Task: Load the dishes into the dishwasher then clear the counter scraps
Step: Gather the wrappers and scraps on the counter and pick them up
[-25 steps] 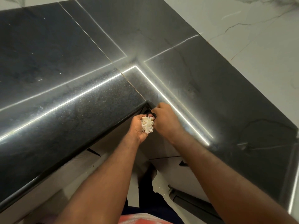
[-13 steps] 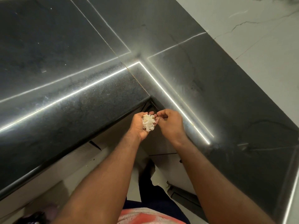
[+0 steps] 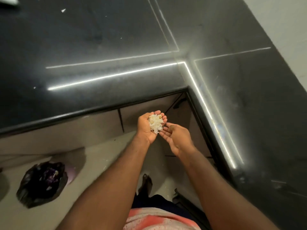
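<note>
A pile of pale, whitish food scraps (image 3: 155, 124) lies in the cupped palm of my left hand (image 3: 147, 130), held below the inner corner of the black L-shaped counter (image 3: 99, 55). My right hand (image 3: 176, 137) is beside it, palm up, fingers apart and empty, its fingertips touching the edge of the scrap pile. A few small white crumbs (image 3: 63, 10) remain on the counter at the far left. No dishwasher or dishes are in view.
A black bin bag (image 3: 42, 183) with dark rubbish inside stands open on the floor at lower left. Beige cabinet fronts (image 3: 83, 127) run under the counter edge. My bare foot (image 3: 146, 183) is on the floor between the counter arms.
Both hands have drawn back from the counter's inner corner and dropped lower. My right hand has opened from a pinch. The view has tilted down, bringing the bin bag into sight.
</note>
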